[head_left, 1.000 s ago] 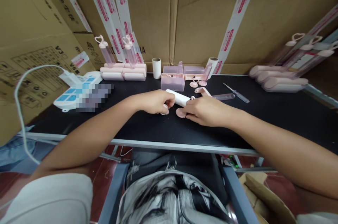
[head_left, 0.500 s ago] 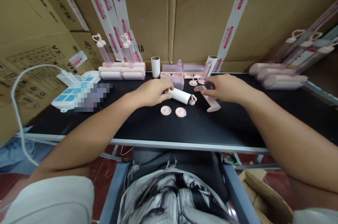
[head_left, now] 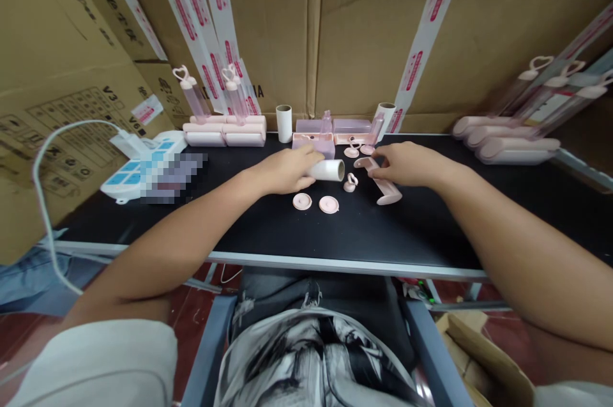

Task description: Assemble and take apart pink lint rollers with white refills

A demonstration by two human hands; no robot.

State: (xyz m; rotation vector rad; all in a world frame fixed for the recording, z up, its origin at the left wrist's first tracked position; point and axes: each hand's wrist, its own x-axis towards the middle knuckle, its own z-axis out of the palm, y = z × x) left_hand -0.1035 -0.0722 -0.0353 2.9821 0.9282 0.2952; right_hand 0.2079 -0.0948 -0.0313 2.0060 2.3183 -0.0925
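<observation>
My left hand (head_left: 285,170) is closed round a white paper roll (head_left: 330,170) that lies on its side on the black table (head_left: 268,228). My right hand (head_left: 407,163) pinches the near end of a pink bracket-shaped handle piece (head_left: 385,188) lying on the table. Two round pink caps (head_left: 302,201) (head_left: 328,204) lie in front of the roll. A small pink heart-shaped ring (head_left: 350,183) rests between the roll and the handle piece.
Pink cases (head_left: 225,131) with heart-topped tubes stand at the back left, more pink parts (head_left: 330,132) and an upright roll (head_left: 284,122) at the back centre. Long pink cases (head_left: 507,142) lie at the right. A power strip (head_left: 136,167) sits at the left. Cardboard boxes (head_left: 364,23) wall the back.
My hands left the two pink caps on the table. The left hand took hold of the white roll and turned it; the right hand reached back to the pink handle piece.
</observation>
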